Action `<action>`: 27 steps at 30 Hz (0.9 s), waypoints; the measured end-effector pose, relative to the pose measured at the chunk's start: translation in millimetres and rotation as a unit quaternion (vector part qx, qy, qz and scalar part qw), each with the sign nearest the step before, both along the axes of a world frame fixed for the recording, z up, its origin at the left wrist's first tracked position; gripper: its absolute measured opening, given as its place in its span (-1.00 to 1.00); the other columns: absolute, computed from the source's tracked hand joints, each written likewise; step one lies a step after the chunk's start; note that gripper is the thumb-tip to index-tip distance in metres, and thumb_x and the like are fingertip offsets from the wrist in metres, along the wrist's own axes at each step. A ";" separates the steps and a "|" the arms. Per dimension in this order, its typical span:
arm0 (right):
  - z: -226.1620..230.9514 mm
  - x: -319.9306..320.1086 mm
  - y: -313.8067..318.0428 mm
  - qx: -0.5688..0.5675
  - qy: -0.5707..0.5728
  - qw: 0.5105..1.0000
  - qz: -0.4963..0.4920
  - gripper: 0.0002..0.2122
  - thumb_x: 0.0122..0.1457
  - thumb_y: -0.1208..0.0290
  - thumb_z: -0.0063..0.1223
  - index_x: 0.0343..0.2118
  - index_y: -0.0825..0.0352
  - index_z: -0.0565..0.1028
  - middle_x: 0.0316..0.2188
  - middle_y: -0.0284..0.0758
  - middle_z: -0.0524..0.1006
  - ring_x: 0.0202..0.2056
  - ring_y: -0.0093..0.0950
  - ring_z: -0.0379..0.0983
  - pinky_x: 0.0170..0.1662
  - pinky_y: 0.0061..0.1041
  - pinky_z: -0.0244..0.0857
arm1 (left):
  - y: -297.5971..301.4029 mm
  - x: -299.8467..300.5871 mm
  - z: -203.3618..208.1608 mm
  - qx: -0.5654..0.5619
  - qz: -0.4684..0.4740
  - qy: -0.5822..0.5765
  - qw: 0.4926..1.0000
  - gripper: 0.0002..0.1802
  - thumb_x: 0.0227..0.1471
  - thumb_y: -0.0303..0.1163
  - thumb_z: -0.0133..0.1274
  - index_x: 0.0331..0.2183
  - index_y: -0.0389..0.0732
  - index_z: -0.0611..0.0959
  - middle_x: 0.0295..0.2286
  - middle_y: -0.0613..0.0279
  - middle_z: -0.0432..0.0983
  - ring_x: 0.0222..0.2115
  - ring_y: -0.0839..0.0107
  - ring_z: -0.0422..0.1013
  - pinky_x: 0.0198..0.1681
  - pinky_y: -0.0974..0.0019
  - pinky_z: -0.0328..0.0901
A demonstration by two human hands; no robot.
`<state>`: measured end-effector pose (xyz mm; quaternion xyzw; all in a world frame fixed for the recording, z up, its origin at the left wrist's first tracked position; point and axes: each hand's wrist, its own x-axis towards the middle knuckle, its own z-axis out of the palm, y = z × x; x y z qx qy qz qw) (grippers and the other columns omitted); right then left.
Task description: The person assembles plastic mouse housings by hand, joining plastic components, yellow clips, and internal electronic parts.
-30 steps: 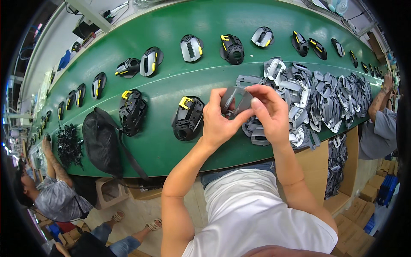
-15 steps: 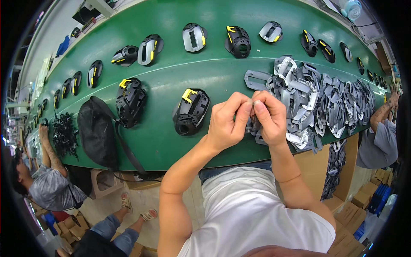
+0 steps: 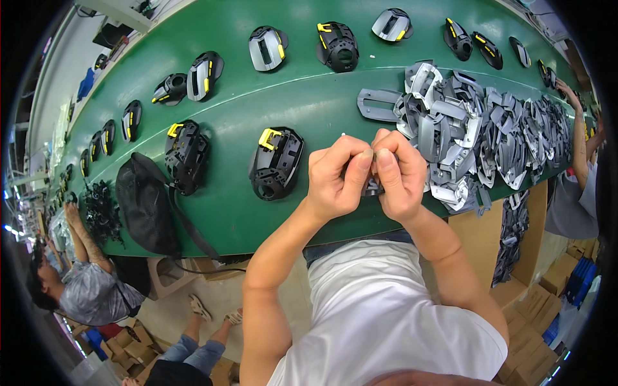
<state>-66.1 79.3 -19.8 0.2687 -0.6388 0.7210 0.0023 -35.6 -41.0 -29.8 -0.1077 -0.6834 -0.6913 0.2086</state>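
My left hand and my right hand meet over the near side of the green table. Both are closed, thumbs and fingers pinched together at the tips. A small dark part shows between them, mostly hidden by the fingers; its kind cannot be made out. Left of my left hand lies a black plastic shell with a yellow clip at its top. Beyond my right hand spreads a heap of grey and silver plastic covers; one loose grey frame-shaped cover sticks out from it.
Another black shell lies farther left, by a black fabric bag and a pile of small black parts. Assembled units line the far side. An open carton stands below the table's edge. People work at left and right.
The view has shifted slightly, so the table items sit a little differently. My hands stay pinched together, fingertips shifted slightly. At right, a co-worker's arm now reaches farther over the table.
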 end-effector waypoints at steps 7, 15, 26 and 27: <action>0.1 1.0 -2.2 0.002 -0.027 1.000 0.013 -0.82 0.18 0.48 -0.21 -0.56 0.39 0.27 -0.70 -0.39 0.25 -0.68 -0.68 0.11 -0.62 -0.67 0.01 | -3.6 -6.4 -2.2 -0.069 0.037 0.063 0.995 -0.89 0.02 -0.56 -0.08 -0.53 -0.32 0.44 -0.72 0.27 0.39 -0.75 0.56 0.31 -0.68 0.52 0.20; -1.8 -0.8 -1.3 -0.058 -0.108 0.990 0.072 -0.81 0.20 0.44 -0.21 -0.54 0.37 0.27 -0.66 -0.42 0.24 -0.63 -0.69 0.10 -0.57 -0.69 0.04 | -2.8 -3.3 -1.7 0.043 -0.032 -0.020 0.998 -0.85 0.06 -0.51 -0.09 -0.53 -0.32 0.44 -0.71 0.29 0.40 -0.72 0.61 0.32 -0.66 0.55 0.20; -5.1 1.7 0.3 0.010 0.138 0.990 -0.041 -0.88 0.07 0.55 -0.10 -0.58 0.41 0.35 -0.71 -0.28 0.31 -0.73 -0.46 0.22 -0.67 -0.56 0.07 | 1.9 -4.3 -2.1 0.072 -0.053 -0.088 0.992 -0.76 0.14 -0.39 -0.17 -0.53 -0.28 0.39 -0.70 0.37 0.31 -0.71 0.68 0.20 -0.66 0.55 0.11; -6.5 0.4 2.5 -0.003 0.141 0.989 -0.038 -0.85 0.10 0.52 -0.12 -0.57 0.41 0.33 -0.71 -0.31 0.31 -0.72 -0.52 0.18 -0.66 -0.60 0.04 | 3.4 -2.0 0.2 0.072 -0.053 -0.088 0.992 -0.76 0.14 -0.39 -0.17 -0.53 -0.28 0.39 -0.70 0.37 0.31 -0.71 0.68 0.20 -0.66 0.55 0.11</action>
